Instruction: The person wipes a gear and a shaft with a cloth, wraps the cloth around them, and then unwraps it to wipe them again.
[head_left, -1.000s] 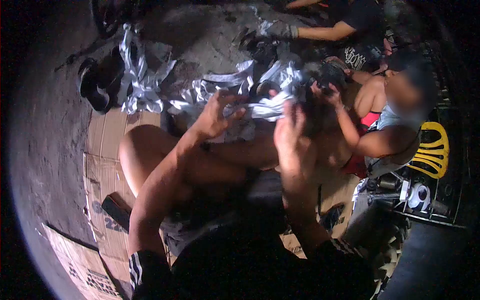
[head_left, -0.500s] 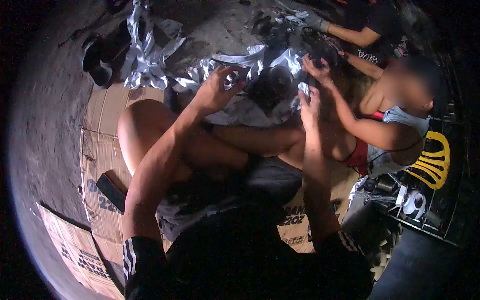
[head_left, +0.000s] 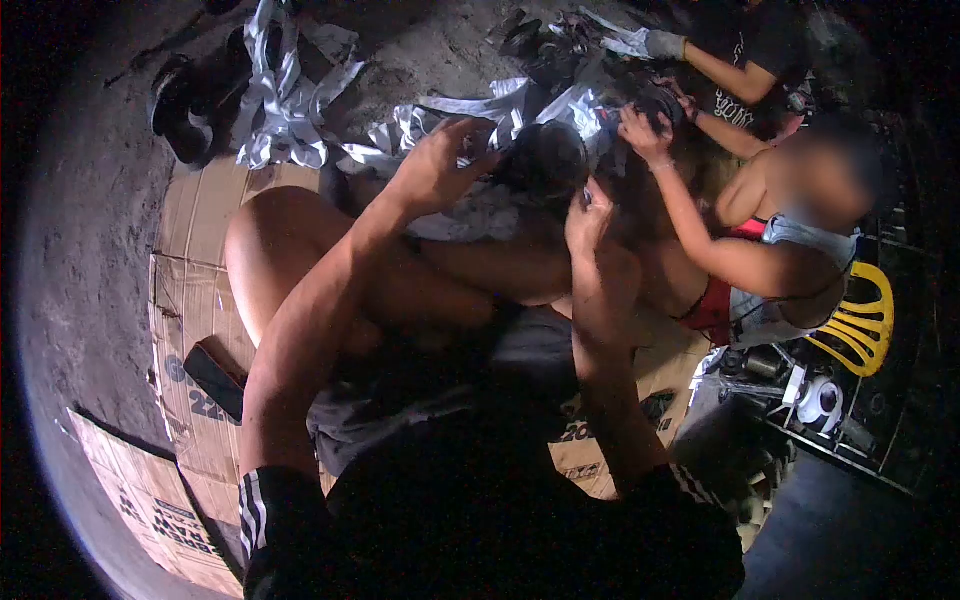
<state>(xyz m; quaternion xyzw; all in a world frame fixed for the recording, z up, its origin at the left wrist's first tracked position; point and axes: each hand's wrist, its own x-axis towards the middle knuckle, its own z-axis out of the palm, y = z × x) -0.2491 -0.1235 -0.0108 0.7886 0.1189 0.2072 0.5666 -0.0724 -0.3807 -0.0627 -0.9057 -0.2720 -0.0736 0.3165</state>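
Observation:
My left hand [head_left: 440,170] reaches forward over my bent leg, its fingers and thumb curved around the left edge of a dark round part [head_left: 552,155]. Dim light hides the details of this part. Fingers pinched, my right hand [head_left: 590,218] is close to the part's lower right edge. A small pale scrap of cloth [head_left: 587,197] shows at its fingertips, mostly covered by them. Behind the dark part lie crumpled silvery-white cloth strips [head_left: 495,108].
Another person [head_left: 790,215] sits close on the right, one raised hand near the dark part. A gloved hand [head_left: 665,45] is at the upper right. Cardboard [head_left: 195,220] and a phone [head_left: 217,375] lie left; a yellow chair [head_left: 868,320] stands right. Sandals [head_left: 182,115] lie upper left.
My right hand has moved left and closer to the dark part, and the pale scrap is now mostly hidden. The gloved hand has shifted right.

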